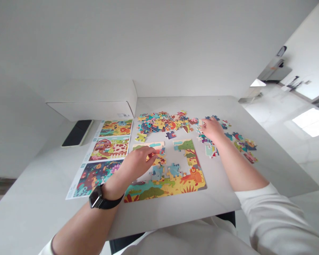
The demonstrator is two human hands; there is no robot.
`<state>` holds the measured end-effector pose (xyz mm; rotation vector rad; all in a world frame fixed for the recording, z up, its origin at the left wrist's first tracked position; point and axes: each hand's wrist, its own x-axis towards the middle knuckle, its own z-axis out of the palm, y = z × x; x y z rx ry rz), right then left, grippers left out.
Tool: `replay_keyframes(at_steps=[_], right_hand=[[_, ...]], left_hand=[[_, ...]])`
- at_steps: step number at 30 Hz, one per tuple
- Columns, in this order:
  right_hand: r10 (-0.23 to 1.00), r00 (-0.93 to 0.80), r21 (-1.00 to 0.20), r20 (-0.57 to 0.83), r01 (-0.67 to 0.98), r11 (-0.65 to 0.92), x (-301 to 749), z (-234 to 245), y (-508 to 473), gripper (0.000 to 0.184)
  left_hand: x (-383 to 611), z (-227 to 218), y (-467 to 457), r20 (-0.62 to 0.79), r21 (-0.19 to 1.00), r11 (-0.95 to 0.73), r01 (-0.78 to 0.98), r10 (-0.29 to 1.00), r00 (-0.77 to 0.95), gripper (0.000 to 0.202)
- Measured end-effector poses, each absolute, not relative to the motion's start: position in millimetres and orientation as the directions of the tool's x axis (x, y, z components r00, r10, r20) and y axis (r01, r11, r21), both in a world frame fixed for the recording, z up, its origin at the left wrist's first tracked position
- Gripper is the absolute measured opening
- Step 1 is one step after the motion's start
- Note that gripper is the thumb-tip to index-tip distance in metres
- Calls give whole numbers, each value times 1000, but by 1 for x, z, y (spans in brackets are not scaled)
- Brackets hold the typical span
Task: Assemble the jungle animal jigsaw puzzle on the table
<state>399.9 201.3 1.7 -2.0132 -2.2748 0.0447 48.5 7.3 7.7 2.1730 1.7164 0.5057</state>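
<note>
A partly assembled jigsaw puzzle point(159, 189) with animals, trees and a river lies in front of me, with gaps in its middle and upper part. My left hand point(139, 162), a black watch on its wrist, is over the puzzle's upper left with fingers curled and thumb close to the forefinger. What is in them, if anything, is hidden. At the right of the loose pieces, my right hand point(212, 129) pinches a small pale puzzle piece point(200, 122). A blue elephant piece point(174, 170) sits in the puzzle's middle. One dark purple piece point(171, 135) lies apart above the puzzle.
Loose puzzle pieces point(159, 124) are heaped behind the puzzle, and more pieces point(239, 141) spread to the right. A sheet with three reference pictures point(110, 148) lies at left, beside a phone point(77, 133). Behind stands a white box point(95, 109) against the wall.
</note>
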Motion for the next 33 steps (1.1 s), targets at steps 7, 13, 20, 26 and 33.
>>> replay_keyframes(at_steps=[7,13,20,26,33], right_hand=[[964,-261,-132,-58,959,252,380,3,245,57],[985,-172,-81,-29,982,169,404,3,275,50],[967,-216,-96,-134,974,204,412,3,281,32],[960,-212,-75,-181,977,202,404,8,285,52],[989,-111,-207,-101,974,88,405,17,296,55]], left_hand=[[46,6,8,65,463,-204,862,978,196,30],[46,8,7,69,452,-204,868,979,194,30],[48,8,7,81,455,-218,863,976,203,31],[49,9,8,67,446,-214,869,976,207,31],[49,10,6,87,459,-225,860,974,208,27]])
